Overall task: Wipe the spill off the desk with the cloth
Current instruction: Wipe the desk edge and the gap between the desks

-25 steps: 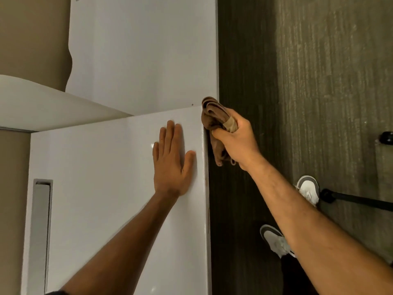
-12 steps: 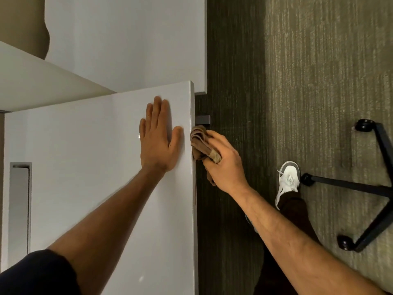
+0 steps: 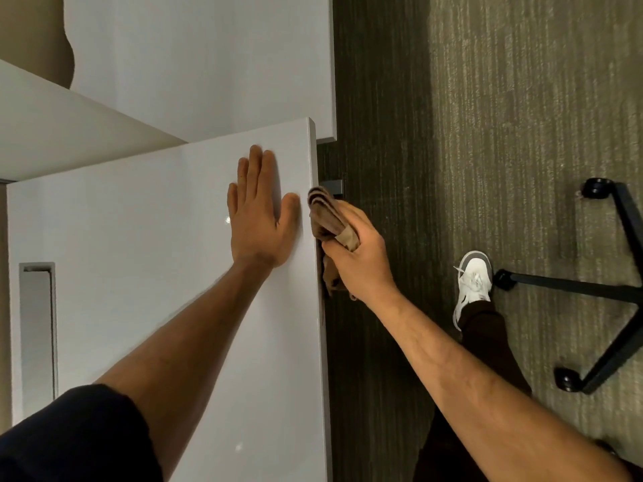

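Note:
The white desk [image 3: 146, 238] fills the left half of the view. My left hand [image 3: 259, 213] lies flat on its top, palm down and fingers apart, close to the right edge. My right hand [image 3: 358, 259] grips a bunched brown cloth [image 3: 327, 217] and holds it against the desk's right side edge, just beyond my left thumb. Part of the cloth hangs down below my palm. No spill is visible on the desk top.
A second white desk [image 3: 208, 64] adjoins at the back. A grey cable slot [image 3: 36, 328] sits in the desk top at the left. On the carpet to the right are my white shoe [image 3: 473, 283] and a black chair base [image 3: 598, 307] with castors.
My right hand with the cloth slid down the desk's side edge, from the far corner to beside my left thumb. The left hand stayed flat in place. The view shifted, bringing the chair base in.

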